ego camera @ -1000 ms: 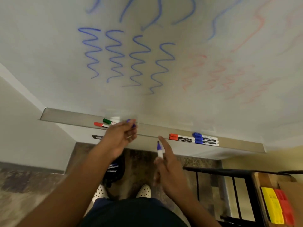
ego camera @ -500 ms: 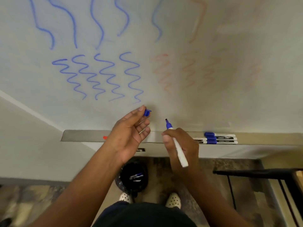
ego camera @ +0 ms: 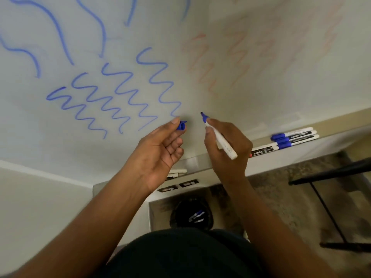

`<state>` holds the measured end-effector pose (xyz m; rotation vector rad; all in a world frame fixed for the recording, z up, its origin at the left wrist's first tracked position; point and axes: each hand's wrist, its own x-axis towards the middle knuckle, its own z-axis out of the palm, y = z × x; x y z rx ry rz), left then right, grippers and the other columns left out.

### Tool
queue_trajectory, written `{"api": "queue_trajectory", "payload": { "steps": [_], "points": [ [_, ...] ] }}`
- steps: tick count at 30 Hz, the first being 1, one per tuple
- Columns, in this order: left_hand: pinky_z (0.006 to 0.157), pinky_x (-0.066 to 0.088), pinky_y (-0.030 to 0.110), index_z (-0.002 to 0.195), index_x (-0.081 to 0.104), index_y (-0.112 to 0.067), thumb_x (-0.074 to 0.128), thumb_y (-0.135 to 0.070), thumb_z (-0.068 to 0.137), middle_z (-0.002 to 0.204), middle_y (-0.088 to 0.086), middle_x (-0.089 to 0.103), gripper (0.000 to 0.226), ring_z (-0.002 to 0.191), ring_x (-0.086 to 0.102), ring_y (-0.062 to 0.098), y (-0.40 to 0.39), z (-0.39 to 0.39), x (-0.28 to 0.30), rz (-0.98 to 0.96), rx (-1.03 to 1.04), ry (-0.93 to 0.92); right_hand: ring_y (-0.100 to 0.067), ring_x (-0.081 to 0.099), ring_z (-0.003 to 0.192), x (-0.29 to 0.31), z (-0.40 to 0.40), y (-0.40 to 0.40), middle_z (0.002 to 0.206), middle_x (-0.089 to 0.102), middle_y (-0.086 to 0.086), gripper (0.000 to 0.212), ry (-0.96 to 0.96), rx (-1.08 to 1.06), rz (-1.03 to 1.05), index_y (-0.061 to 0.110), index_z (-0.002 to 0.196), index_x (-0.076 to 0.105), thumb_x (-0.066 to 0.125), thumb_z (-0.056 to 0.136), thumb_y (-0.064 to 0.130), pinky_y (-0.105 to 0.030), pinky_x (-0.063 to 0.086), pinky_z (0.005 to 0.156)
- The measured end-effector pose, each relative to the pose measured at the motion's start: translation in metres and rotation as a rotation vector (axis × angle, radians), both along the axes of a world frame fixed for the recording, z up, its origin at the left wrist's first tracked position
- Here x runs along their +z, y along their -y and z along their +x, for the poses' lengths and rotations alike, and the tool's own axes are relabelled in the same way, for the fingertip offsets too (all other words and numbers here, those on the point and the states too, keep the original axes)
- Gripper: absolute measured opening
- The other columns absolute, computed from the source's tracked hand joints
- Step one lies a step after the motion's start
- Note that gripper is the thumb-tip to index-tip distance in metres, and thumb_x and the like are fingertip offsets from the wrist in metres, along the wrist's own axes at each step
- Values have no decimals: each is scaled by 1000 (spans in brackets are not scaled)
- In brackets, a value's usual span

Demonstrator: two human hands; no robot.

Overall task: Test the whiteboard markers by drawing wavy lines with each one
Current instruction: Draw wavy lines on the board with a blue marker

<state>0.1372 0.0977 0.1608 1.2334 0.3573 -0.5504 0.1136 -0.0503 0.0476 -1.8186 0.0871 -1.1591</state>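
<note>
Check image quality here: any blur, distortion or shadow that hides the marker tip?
Head view: wide-angle bending curves the tray; mild softness overall; the hands cast a soft shadow on the whiteboard; the uncapped marker tip stays clear against the board; faded red lines are hard to read.

- Soft, even indoor light, moderately bright; the whiteboard (ego camera: 230,101) reads grey-white, warmer and yellowish toward the right.
- No hard glare on the board, only a faint pale sheen along the marker tray (ego camera: 331,125).
- Diffuse shadows lie on the board under the left hand (ego camera: 158,149) and the right hand (ego camera: 228,151).
- The floor (ego camera: 291,197) is dim and mottled.
- Wide-angle distortion bends the tray and the board's lower edge, stretching the forearms at the bottom corners.
- Overall softness with compression smear; the red wavy lines (ego camera: 210,67) look faint and washed out, while the blue wavy lines (ego camera: 128,93) stay fairly crisp.
</note>
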Motion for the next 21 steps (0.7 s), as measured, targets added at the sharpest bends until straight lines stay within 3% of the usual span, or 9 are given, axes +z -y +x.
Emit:
{"api": "queue_trajectory", "payload": {
  "steps": [4,8,10,16,21],
  "points": [
    [63,50,22,99,75,-20,78,-28,86,95,0,76,16,63,61,6,-11,7,-4,52,-71,-24,-18,74,77,-11,2,-9,96,78,-11,18,-9,-87,101,-4,108,74,78,91,-1,-27,60,68],
    [62,48,22,95,76,-21,77,-28,85,94,1,76,12,63,60,6,-16,12,-10,83,-104,-47,-15,74,83,-15,8,-12,100,76,-9,19,30,-96,146,-5,111,74,76,93,-2,-24,60,75],
    [60,49,21,94,77,-21,77,-28,84,94,1,76,12,63,61,6,-18,14,-12,99,-117,-51,-12,73,87,-18,11,-16,103,74,-5,19,41,-113,137,-6,112,73,76,93,-2,-22,59,79],
    [64,48,22,96,76,-20,80,-29,77,95,2,76,22,65,60,7,-17,17,-14,124,-145,-60,-25,76,90,-28,12,-12,104,77,-16,20,41,-45,-62,-7,110,74,78,92,0,-29,61,84],
    [62,49,22,97,76,-20,80,-30,76,96,2,76,23,66,60,7,-15,19,-19,123,-160,-76,-17,72,89,-36,13,2,98,76,-17,17,52,-158,20,-8,107,73,77,93,2,-22,59,84]
  ]
}}
